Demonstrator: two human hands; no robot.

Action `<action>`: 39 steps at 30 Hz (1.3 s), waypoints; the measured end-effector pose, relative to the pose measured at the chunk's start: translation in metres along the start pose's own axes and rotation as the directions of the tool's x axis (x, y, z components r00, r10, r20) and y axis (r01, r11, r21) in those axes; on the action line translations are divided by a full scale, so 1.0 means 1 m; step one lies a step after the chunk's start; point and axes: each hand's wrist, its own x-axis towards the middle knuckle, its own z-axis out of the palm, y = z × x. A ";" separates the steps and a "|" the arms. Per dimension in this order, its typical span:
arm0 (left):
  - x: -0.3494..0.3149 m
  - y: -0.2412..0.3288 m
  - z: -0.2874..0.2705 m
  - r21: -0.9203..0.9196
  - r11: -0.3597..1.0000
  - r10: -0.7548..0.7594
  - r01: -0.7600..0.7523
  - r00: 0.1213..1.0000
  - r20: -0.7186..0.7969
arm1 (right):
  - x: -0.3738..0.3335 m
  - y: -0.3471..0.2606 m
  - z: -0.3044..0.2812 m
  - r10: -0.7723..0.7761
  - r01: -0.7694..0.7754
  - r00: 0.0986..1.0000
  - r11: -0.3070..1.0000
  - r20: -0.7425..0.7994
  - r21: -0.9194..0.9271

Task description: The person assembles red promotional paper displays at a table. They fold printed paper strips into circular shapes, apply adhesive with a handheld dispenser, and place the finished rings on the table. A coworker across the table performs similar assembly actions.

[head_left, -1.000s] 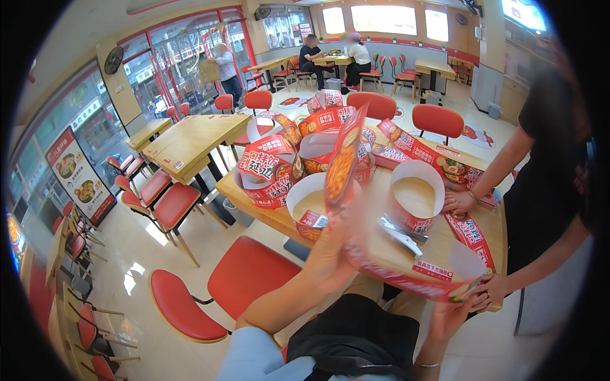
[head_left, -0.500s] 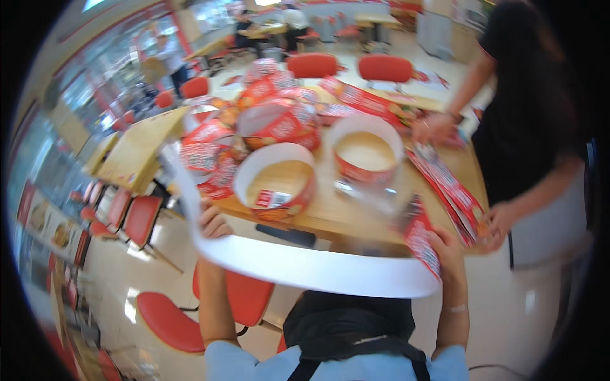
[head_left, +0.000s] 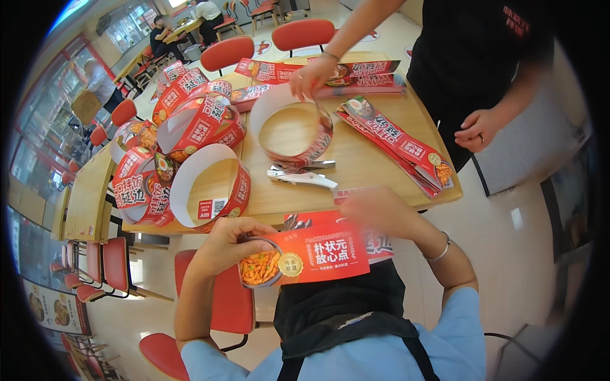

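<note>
My left hand pinches one end of a red printed paper strip in front of my chest, thumb on its face. The strip's printed side, with a food picture, faces me; more red card shows behind it. My right hand is over the strip's other side, its fingers smeared by motion, so its grip is unclear. Beyond, a white and metal stapler lies on the wooden table. Near it stand a red paper ring and another ring, which a co-worker's hand touches at its rim.
Several red rings are heaped at the table's left. Flat strips lie in a stack on the right, with more strips at the back. A co-worker in black stands at the right. Red chairs stand around the table.
The strip, stretched wide with its white side showing, is now drawn in with its printed side toward me. My hands have come closer together. The co-worker's hand has moved from the strips to a ring.
</note>
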 end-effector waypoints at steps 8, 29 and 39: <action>0.004 0.002 -0.001 0.220 0.974 -0.041 0.057 0.996 -0.078 | 0.002 -0.003 -0.010 0.064 -0.081 0.993 0.981 0.098 0.175; 0.044 0.011 0.078 -0.344 0.939 -0.054 0.005 0.990 -0.132 | -0.042 0.002 0.026 0.186 -0.095 0.861 0.973 -0.474 0.209; 0.035 -0.008 0.103 -0.104 0.962 0.217 -0.253 0.936 -0.277 | -0.016 -0.027 0.051 0.081 0.006 0.885 0.983 -0.458 0.185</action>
